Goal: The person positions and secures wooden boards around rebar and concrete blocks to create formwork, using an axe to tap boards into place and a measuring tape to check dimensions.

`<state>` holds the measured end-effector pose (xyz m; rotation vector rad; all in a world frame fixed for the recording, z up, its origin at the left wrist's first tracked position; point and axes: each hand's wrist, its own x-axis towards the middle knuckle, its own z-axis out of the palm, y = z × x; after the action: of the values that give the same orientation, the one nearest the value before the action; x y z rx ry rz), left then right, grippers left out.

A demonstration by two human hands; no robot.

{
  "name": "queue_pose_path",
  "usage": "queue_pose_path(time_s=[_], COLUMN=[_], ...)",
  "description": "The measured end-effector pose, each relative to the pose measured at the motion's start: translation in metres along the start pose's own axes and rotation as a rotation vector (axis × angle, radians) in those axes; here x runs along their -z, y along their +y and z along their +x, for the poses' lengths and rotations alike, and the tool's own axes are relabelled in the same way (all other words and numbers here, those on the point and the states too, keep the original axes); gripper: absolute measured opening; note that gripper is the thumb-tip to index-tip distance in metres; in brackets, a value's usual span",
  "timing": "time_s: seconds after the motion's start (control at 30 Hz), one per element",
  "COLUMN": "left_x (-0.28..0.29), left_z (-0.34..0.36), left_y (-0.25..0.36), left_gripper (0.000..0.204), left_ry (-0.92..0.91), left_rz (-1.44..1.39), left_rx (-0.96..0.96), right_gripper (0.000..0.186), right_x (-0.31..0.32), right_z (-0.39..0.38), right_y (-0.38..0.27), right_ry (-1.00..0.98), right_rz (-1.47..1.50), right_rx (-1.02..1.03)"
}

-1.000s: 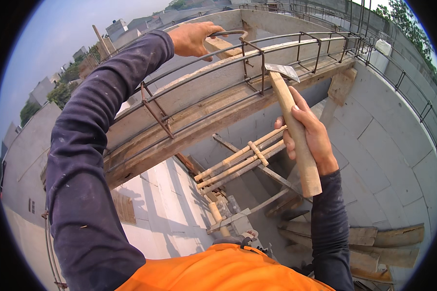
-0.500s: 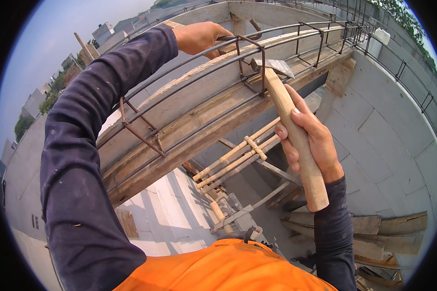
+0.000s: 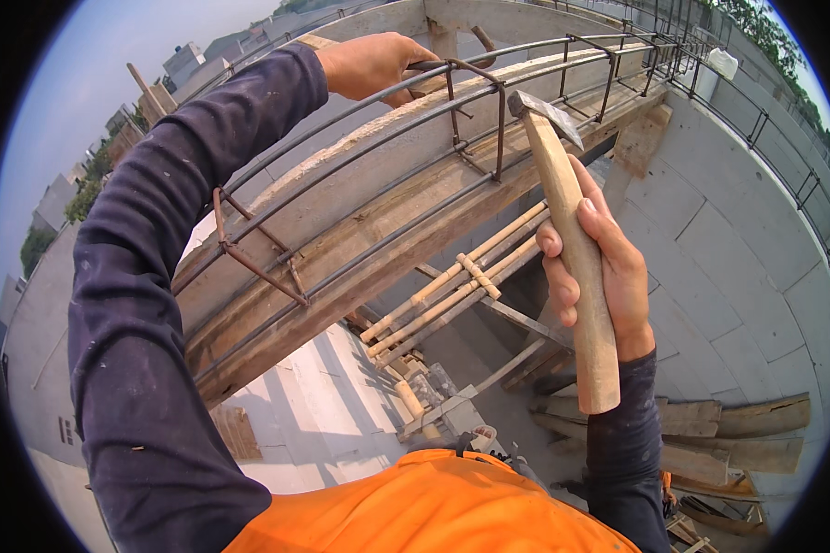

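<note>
Right fingers point(image 3: 565, 293) wrap hammer point(image 3: 588, 323); left fingers point(image 3: 417, 51) seemingly rebar point(image 3: 429, 65).

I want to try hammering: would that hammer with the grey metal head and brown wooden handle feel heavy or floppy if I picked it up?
The hammer would probably feel heavier at one end, where its metal head sits. It's likely stiff, not floppy: its wooden handle looks thick and solid.

Runs clear from the right hand point(image 3: 622, 267) and hammer point(image 3: 581, 267) rightward to the block wall point(image 3: 710, 240). Blocked toward the left hand point(image 3: 373, 72) by the rebar cage point(image 3: 500, 129); passable only through gaps between bars and stirrups. Closed off under the cage by timber formwork point(image 3: 415, 244); opens below, then meets bamboo poles point(image 3: 429, 311).
</note>
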<state>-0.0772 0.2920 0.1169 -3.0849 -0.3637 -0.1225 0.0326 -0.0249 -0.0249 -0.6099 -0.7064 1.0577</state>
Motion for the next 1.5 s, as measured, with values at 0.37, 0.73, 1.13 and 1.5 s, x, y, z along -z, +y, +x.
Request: queue_pose_path(time_s=[0.37,0.73,1.13,1.5], left_x=[0.0,0.007,0.013,0.004], left_z=[-0.001,-0.008,-0.009,-0.007], left_y=[-0.001,0.009,0.012,0.001], left_gripper=[0.063,0.056,0.036,0.035], left_ry=[0.0,-0.021,-0.077,0.025], left_rz=[0.046,-0.034,-0.013,0.022], left_rx=[-0.031,-0.026,-0.008,-0.034], right_gripper=[0.072,0.071,0.072,0.074], right_x=[0.008,-0.003,-0.006,-0.01], right_z=[-0.002,-0.001,0.006,0.022], right_y=[-0.008,-0.014,-0.015,-0.019], right_ry=[-0.02,-0.073,-0.02,-0.044], right_rz=[-0.107,-0.048,-0.066,-0.099], right_rx=[-0.069,-0.199,-0.22,-0.242])
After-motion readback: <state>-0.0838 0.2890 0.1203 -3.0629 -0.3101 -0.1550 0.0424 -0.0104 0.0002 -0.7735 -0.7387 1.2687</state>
